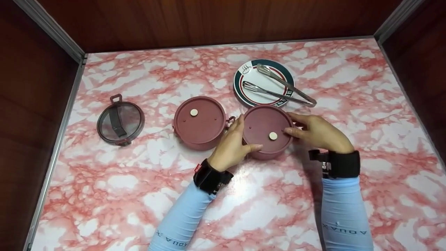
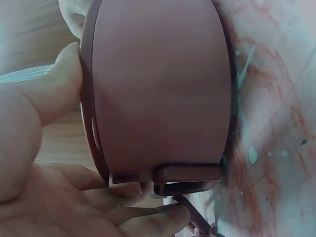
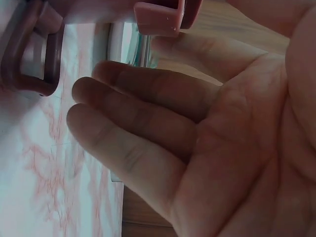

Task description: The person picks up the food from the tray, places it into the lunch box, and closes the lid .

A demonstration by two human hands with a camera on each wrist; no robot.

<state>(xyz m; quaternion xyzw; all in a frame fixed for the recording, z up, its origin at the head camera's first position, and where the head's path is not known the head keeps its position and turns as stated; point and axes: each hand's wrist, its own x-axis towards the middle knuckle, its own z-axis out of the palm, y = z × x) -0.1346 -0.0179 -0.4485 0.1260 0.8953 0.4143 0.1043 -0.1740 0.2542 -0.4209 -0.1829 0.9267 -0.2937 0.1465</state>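
A round dusky-red pot stands on the table in front of me, covered by a matching lid with a small cream knob. My left hand holds the lid at its left side, thumb on the rim and fingers by a side tab. On the opposite side, my right hand pinches the lid's edge, thumb on top and index finger by another tab; its other fingers extend free below. In the left wrist view a narrow gap shows between lid and pot. A second lidded pot stands left of my left hand.
Behind the held pot, a plate with a green rim carries metal tongs, which overhang its right side. At the far left lies a round, see-through item with a dark strap and side loops. Brown panels border the marbled table.
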